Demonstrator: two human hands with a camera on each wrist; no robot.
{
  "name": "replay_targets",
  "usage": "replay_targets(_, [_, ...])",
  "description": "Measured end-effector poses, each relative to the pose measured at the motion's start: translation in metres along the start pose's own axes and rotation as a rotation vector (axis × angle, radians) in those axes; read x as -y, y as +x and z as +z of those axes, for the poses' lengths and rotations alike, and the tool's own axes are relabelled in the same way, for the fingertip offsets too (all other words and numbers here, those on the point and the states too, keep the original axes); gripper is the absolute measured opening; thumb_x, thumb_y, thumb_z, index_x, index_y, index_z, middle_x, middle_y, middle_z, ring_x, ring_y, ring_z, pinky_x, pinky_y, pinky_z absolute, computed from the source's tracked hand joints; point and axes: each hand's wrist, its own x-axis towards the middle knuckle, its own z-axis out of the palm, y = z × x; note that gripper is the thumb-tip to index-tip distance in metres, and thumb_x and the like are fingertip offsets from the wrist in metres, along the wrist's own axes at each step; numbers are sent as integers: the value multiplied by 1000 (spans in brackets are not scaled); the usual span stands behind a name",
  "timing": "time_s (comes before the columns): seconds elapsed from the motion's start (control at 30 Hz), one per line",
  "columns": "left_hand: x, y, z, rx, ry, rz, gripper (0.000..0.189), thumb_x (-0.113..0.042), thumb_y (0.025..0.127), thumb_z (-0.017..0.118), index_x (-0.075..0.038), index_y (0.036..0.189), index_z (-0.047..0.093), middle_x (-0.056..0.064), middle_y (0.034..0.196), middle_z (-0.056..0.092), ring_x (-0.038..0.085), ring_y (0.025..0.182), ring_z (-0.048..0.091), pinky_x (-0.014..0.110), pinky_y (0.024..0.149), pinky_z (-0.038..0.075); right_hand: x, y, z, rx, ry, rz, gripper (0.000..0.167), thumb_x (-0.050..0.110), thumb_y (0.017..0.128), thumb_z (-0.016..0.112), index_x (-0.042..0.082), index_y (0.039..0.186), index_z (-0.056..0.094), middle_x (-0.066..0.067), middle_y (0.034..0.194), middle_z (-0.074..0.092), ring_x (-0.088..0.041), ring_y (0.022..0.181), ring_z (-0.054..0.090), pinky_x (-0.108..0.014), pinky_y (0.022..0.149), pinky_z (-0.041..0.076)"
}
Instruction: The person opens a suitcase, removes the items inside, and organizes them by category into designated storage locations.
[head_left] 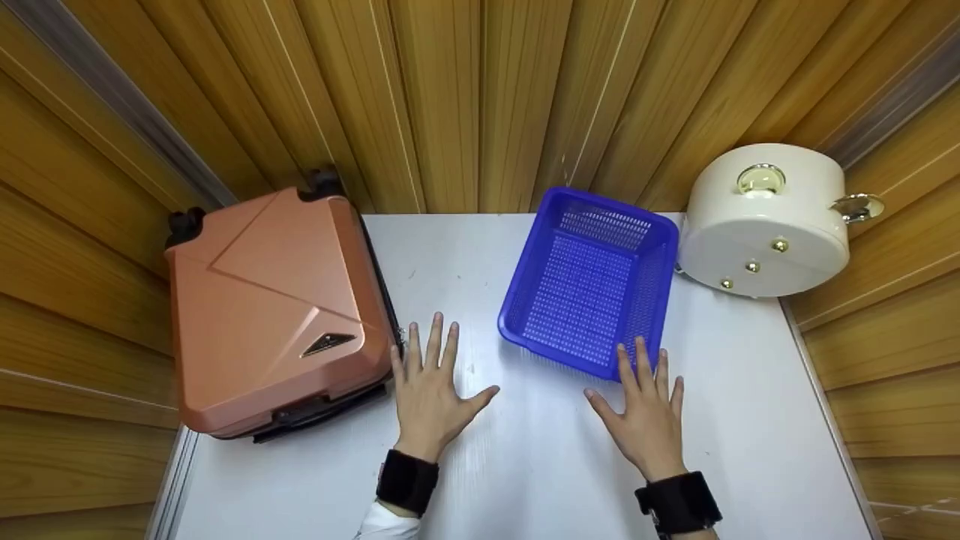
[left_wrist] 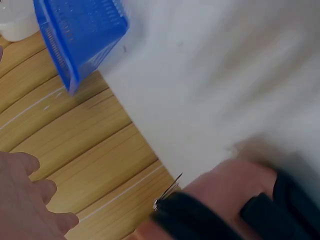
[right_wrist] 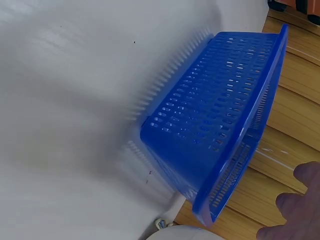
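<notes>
Head view: two hands (head_left: 430, 405) (head_left: 649, 424), fingers outspread; one basket (head_left: 579, 296), one suitcase (head_left: 274, 304), one white container (head_left: 795, 195).

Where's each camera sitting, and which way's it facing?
Head: on the head, looking forward and down at the left hand, right hand and peach hard-shell suitcase.
Left wrist: on that wrist, facing the white tabletop; left fingers show.
Right wrist: on that wrist, facing the blue perforated plastic basket; right fingers show.
Both wrist views share the basket.

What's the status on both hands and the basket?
Left hand, right hand: fingers spread, holding nothing. Blue basket upright just beyond right hand; contact unclear. Suitcase and white container flank it, neither blocking.
</notes>
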Motion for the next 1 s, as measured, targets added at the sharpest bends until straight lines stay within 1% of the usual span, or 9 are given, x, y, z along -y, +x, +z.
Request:
replay_targets(0.17, [9, 9, -22, -31, -25, -24, 115, -84, 75, 65, -18, 163, 35, 5, 173, 21, 43, 157, 17, 68, 122, 10, 12, -1, -3, -7, 7, -22, 93, 57, 94, 68, 5, 162, 32, -20, 172, 16, -50, 156, 3, -73, 119, -4])
replay_targets(0.3, [23, 16, -39, -65, -30, -51, 115, -83, 75, 66, -16, 163, 35, 6, 173, 20, 43, 157, 14, 71, 121, 10, 23, -6, -1, -4, 8, -42, 92, 57, 94, 68, 6, 162, 33, -19, 172, 16, -50, 157, 4, -72, 120, -3])
replay_targets(0.43, [45, 23, -52, -91, -27, -89, 117, -83, 75, 66, -15, 164, 32, 8, 173, 18, 46, 157, 13, 73, 119, 9, 36, -17, 4, 2, 15, -58, 91, 57, 93, 69, 7, 162, 35, -18, 172, 18, -49, 157, 5, -72, 120, -2])
replay_targets(0.57, [74, 31, -62, -64, -48, -166, 117, -81, 77, 67, -16, 166, 27, 8, 174, 12, 47, 157, 7, 73, 120, 4, 46, -27, 11, 8, 20, -77, 91, 57, 92, 70, 8, 161, 37, -17, 172, 19, -49, 157, 7, -72, 120, 0])
replay_targets(0.67, [98, 35, -66, -25, -65, -240, 118, -79, 78, 69, -17, 167, 22, 7, 175, 8, 45, 158, 2, 72, 120, 0, 49, -34, 16, 11, 14, -87, 90, 57, 91, 71, 9, 161, 39, -15, 172, 21, -50, 156, 10, -73, 120, 4])
replay_targets(0.73, [114, 36, -67, -1, -68, -283, 118, -78, 78, 69, -17, 167, 21, 7, 175, 5, 44, 159, -1, 71, 121, -2, 50, -36, 19, 17, 9, -88, 90, 58, 91, 70, 10, 161, 39, -13, 172, 21, -49, 156, 10, -73, 119, 5])
replay_targets(0.8, [126, 35, -66, 26, -72, -313, 119, -79, 78, 68, -18, 168, 19, 7, 175, 3, 43, 159, -4, 70, 121, -5, 49, -38, 20, 24, 8, -86, 90, 59, 92, 69, 10, 161, 39, -13, 172, 21, -48, 156, 11, -73, 119, 6])
replay_targets(0.9, [134, 32, -60, 45, -78, -333, 118, -81, 79, 64, -18, 168, 18, 7, 175, 4, 40, 159, -4, 68, 121, -6, 48, -38, 19, 41, 11, -76, 89, 59, 93, 68, 10, 161, 38, -13, 172, 21, -48, 157, 9, -73, 119, 5])
replay_targets(1.0, [132, 31, -49, 21, -71, -322, 114, -80, 81, 61, -16, 167, 21, 7, 175, 8, 39, 160, 0, 68, 122, -5, 46, -38, 18, 46, 11, -65, 89, 58, 93, 68, 9, 161, 39, -14, 172, 22, -49, 156, 10, -73, 119, 4])
